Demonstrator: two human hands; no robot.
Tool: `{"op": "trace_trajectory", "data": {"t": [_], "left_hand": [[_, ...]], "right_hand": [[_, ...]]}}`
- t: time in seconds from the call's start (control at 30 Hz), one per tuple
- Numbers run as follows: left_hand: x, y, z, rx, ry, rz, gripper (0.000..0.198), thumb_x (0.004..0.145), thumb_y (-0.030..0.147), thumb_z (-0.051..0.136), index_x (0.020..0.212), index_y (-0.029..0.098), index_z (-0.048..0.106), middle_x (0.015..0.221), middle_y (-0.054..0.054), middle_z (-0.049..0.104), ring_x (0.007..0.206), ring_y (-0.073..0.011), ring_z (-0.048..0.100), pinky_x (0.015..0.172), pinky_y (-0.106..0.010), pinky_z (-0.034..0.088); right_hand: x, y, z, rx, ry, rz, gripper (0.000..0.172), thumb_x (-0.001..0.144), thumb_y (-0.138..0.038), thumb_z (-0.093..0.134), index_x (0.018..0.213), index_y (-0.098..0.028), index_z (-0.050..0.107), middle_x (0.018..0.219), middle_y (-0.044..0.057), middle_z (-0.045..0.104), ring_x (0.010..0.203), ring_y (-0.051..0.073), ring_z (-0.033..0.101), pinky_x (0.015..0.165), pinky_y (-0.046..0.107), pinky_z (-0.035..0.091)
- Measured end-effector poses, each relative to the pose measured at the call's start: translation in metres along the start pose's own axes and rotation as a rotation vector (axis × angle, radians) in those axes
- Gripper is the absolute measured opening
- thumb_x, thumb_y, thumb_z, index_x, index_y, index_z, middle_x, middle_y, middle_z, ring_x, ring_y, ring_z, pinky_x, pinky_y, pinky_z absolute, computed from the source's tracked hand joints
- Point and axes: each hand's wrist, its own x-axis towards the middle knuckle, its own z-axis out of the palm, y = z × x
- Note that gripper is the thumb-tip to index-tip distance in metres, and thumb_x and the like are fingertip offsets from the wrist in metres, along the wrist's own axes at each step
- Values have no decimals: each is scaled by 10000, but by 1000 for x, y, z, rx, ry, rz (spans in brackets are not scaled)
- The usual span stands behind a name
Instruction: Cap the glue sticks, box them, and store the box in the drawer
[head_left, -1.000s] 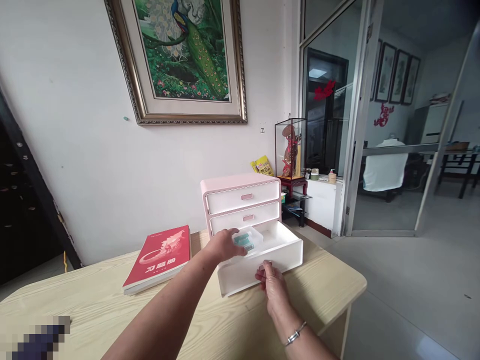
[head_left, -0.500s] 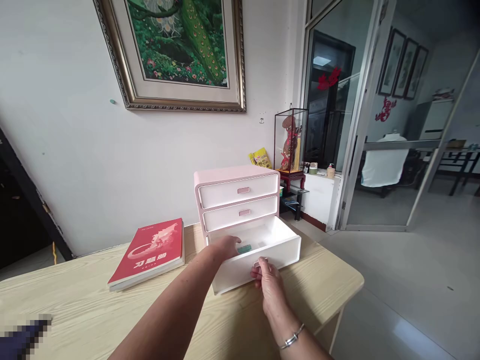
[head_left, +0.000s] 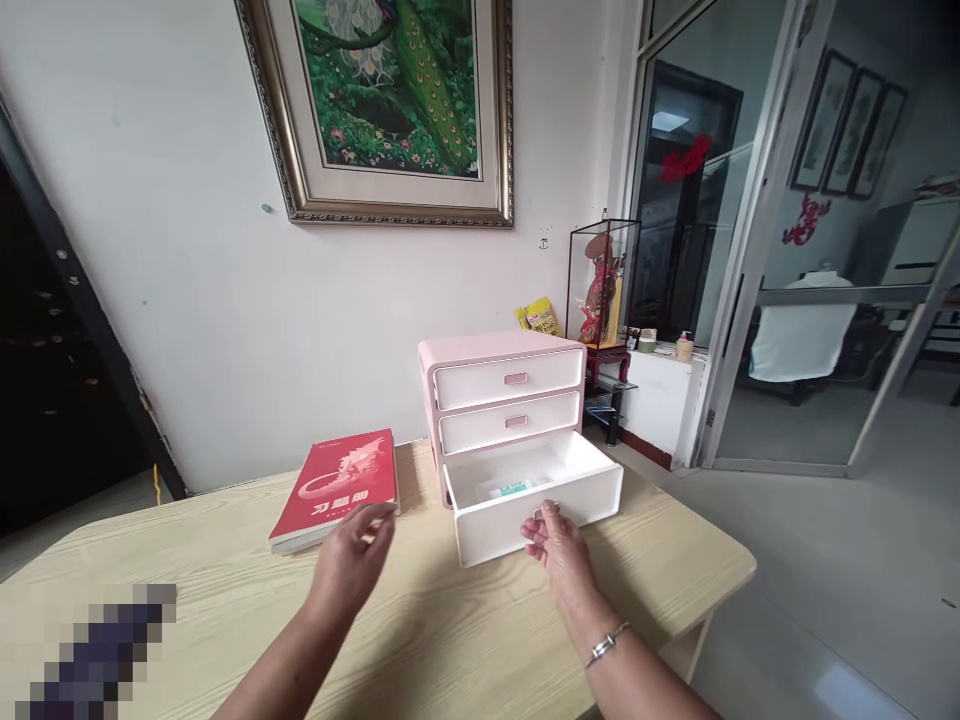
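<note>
My left hand (head_left: 351, 562) hangs open in the air above the table, nearest to a red paperback book (head_left: 337, 487), and touches nothing. My right hand (head_left: 559, 547) has its fingers curled on the front of the pulled-out bottom drawer (head_left: 529, 530) of a white and pink plastic drawer unit (head_left: 506, 380). Inside that drawer, a small green and white packet (head_left: 512, 489) lies on the floor. The two upper drawers are closed.
The unit and book stand on a light wooden table (head_left: 225, 530). A framed peacock painting (head_left: 390, 100) hangs above, with a glass display case (head_left: 602, 285) and a yellow bag (head_left: 538, 317) behind. A glass door (head_left: 750, 250) stands at the right.
My left hand has left the drawer and moved left, and the green packet it carried now lies on the drawer floor. My right hand stays at the drawer front.
</note>
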Motion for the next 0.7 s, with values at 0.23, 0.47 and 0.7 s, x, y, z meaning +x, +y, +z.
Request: {"op": "trace_trajectory", "data": {"t": [0.23,0.47,0.7], "left_hand": [[-43,-90,-70,205,65,-353,399,778,517,532,968,227,729,978,-57,768,763,-236,714,694,-288,530],[-43,-95,-72,83,-2,-486,462,730,537,539,988,205,729,828,-54,773,853,-288,719,706,-323,532],[-40,-98,-73,-10,-61,-517,515,723,570,539,1023,196,726,798,-47,760,820,-283,712,722,-338,525]], "right_hand": [[28,-4,33,4,66,76,403,706,-523,769,788,-173,588,648,20,689,625,166,701,524,224,536],[62,4,67,-4,139,71,334,784,-473,722,774,-175,572,607,7,669,544,142,675,512,226,544],[84,11,81,2,159,22,373,765,-517,722,771,-188,547,579,-5,655,522,141,660,498,229,539]]}}
